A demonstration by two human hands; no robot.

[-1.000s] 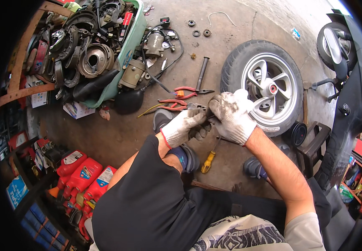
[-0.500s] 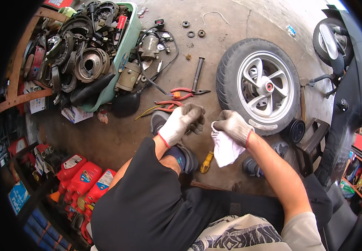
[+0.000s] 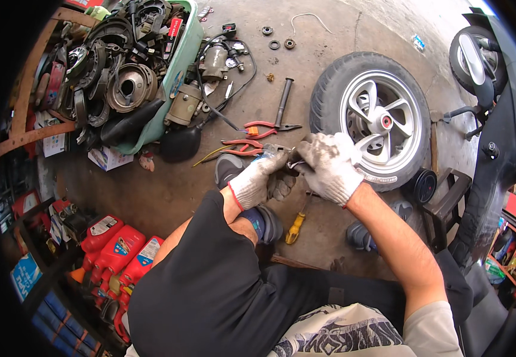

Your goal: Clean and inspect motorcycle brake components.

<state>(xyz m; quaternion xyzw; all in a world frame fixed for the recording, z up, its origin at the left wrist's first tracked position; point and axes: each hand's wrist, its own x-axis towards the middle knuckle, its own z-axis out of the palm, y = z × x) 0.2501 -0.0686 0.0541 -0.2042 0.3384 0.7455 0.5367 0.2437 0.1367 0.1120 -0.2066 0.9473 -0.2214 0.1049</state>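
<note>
Both of my hands wear soiled white work gloves and meet in front of my knees. My left hand [image 3: 262,180] is closed around a small dark part, mostly hidden by the fingers; its kind cannot be made out. My right hand [image 3: 328,168] grips a white cloth [image 3: 346,146], bunched up at its far side, with its fingertips against that part. Just beyond lie red-handled pliers [image 3: 260,130] and a long bolt [image 3: 284,102]. A scooter wheel with its tyre [image 3: 329,89] rests on the floor, right of my hands. Below them lies a yellow-handled screwdriver [image 3: 295,228].
At the far left stands a green bin [image 3: 180,65] full of used parts. Motors with cables [image 3: 215,62] lie beside it. Red bottles [image 3: 121,247] stand at left, a dark scooter [image 3: 496,154] at right. Small rings [image 3: 274,44] lie on the far floor.
My right hand has moved left and slightly up to meet the left hand. The cloth, which hung below the right hand, is now bunched above it.
</note>
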